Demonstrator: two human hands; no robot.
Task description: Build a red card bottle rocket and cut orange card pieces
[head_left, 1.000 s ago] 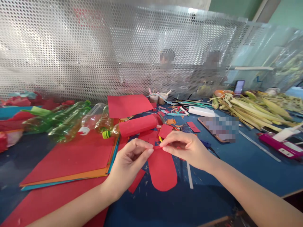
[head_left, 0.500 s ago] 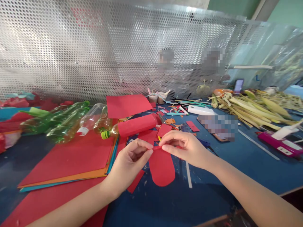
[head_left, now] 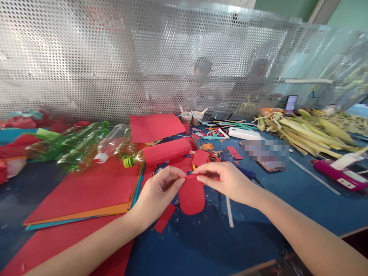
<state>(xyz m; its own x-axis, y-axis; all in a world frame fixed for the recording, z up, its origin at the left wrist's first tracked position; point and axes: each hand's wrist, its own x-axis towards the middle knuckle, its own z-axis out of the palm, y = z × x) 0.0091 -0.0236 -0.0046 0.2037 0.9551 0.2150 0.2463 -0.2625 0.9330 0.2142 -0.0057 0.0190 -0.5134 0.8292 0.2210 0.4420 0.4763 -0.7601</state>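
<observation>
Between both hands hangs a red paper piece (head_left: 191,197) with a rounded lower end, its top edge folded over. My left hand (head_left: 162,197) pinches the left end of that fold between thumb and fingers. At the fold's right end, my right hand (head_left: 225,178) pinches it the same way. Just beyond the hands lies a bottle wrapped in red paper (head_left: 166,150), its yellow-green cap pointing left. A small red paper strip (head_left: 165,218) rests on the blue table below my left hand.
Left of the hands is a stack of coloured paper (head_left: 86,191), with green plastic bottles (head_left: 83,151) behind it. Paper scraps (head_left: 207,146), a phone (head_left: 266,155), dried husks (head_left: 313,132) and a magenta power strip (head_left: 340,174) lie rightward. A perforated screen (head_left: 115,57) stands behind.
The hanging red paper has swung up and slightly left, so its rounded end sits higher and looks shorter. Both hands keep their pinch on the fold and have barely shifted.
</observation>
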